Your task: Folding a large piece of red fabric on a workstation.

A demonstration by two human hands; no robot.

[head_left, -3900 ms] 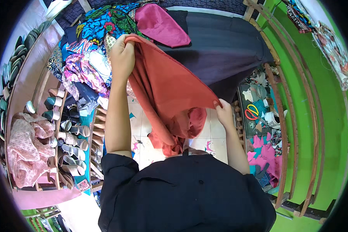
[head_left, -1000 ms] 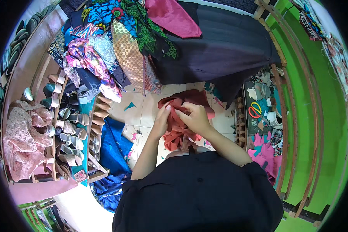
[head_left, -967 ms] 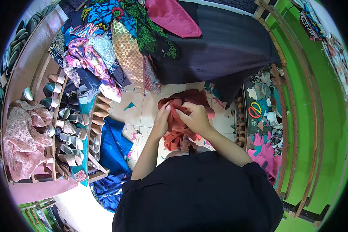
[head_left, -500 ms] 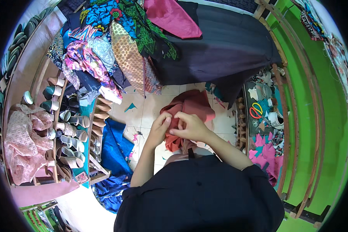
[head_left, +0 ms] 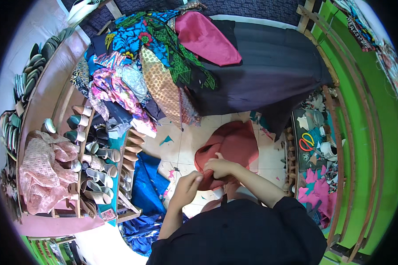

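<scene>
A rust-red cloth (head_left: 235,143) hangs and spreads in front of my body, above the tiled floor. My left hand (head_left: 188,187) is closed, thumb and fingers pinching the near left edge of the cloth. My right hand (head_left: 220,167) lies just to the right and a little farther, its fingers bent round a bunched part of the same cloth. A stretch of fabric runs between the two hands. The right fingertips are partly hidden by the hand itself.
Shoes in several rows fill the wooden rack (head_left: 102,154) at left, beside a pink lace cloth (head_left: 44,163). Patterned fabrics (head_left: 159,66) heap on the dark-covered table (head_left: 274,66). Scissors (head_left: 306,141) and pink scraps (head_left: 316,187) lie at right. Blue cloth (head_left: 147,179) covers floor at left.
My hands, close together before, have moved lower; the left pulls nearer my body, while the right has turned and closed over the cloth. The view has shifted slightly.
</scene>
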